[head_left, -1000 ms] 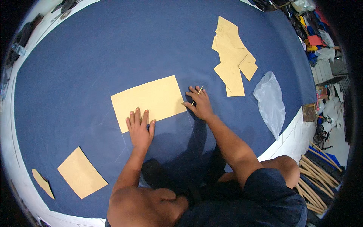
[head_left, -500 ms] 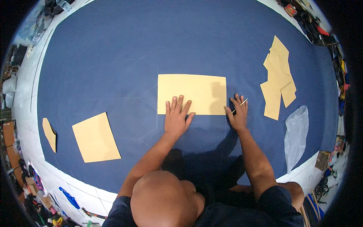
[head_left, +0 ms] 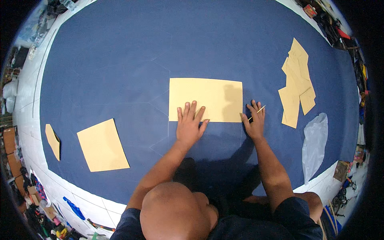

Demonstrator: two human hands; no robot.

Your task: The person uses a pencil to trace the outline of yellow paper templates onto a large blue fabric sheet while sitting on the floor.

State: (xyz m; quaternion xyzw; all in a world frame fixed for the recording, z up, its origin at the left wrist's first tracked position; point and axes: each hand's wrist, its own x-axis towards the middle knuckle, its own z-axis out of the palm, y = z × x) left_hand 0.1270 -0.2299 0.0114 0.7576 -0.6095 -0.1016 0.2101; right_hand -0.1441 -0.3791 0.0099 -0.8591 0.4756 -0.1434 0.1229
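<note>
A plain yellow rectangular card (head_left: 214, 92) lies flat on a wide dark blue cloth (head_left: 116, 76). My left hand (head_left: 189, 128) presses on its near edge, left of the middle, with the fingers spread. At the card's near right corner, my right hand (head_left: 255, 125) rests with its thumb touching the edge. A thin pale stick (head_left: 261, 109), perhaps a marking tool, is held slantwise among the right fingers. Faint pale lines (head_left: 159, 142) run over the cloth to the left of the card and continue below its corners.
Overlapping yellow card pieces (head_left: 296, 80) lie at the right, above a clear plastic bag (head_left: 315, 140). At the left are a four-sided yellow card (head_left: 103, 146) and a small narrow one (head_left: 52, 141). White tiled floor (head_left: 80, 188) and clutter surround the cloth.
The whole scene sits slightly farther right in the picture. Both hands keep their places at the card, and the stick in my right hand has shifted only a little.
</note>
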